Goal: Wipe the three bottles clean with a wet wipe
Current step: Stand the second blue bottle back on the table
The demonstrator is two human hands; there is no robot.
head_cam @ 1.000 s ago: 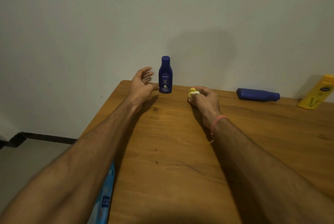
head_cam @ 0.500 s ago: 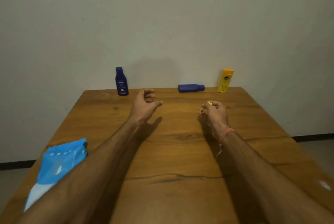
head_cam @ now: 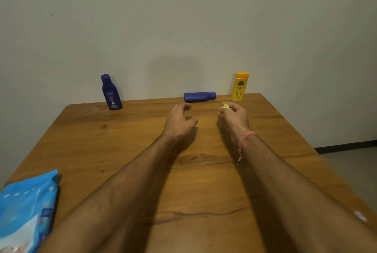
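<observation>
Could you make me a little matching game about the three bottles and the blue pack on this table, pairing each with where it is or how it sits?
Things:
1. Nivea bottle
2. plain blue bottle
3. yellow bottle
4. blue pack

Descriptions:
A. lying on its side at the back
B. upright, back right
C. near left edge
D. upright, back left

Pairs: 1-D, 2-A, 3-B, 4-C

Table (head_cam: 122, 150): three bottles along far edge by wall (head_cam: 183, 18). Upright bottle (head_cam: 111, 92) at left; lying bottle (head_cam: 199, 97) in middle; second upright bottle (head_cam: 239, 87) at right. Wipes pack (head_cam: 26, 210) at near-left corner.
</observation>
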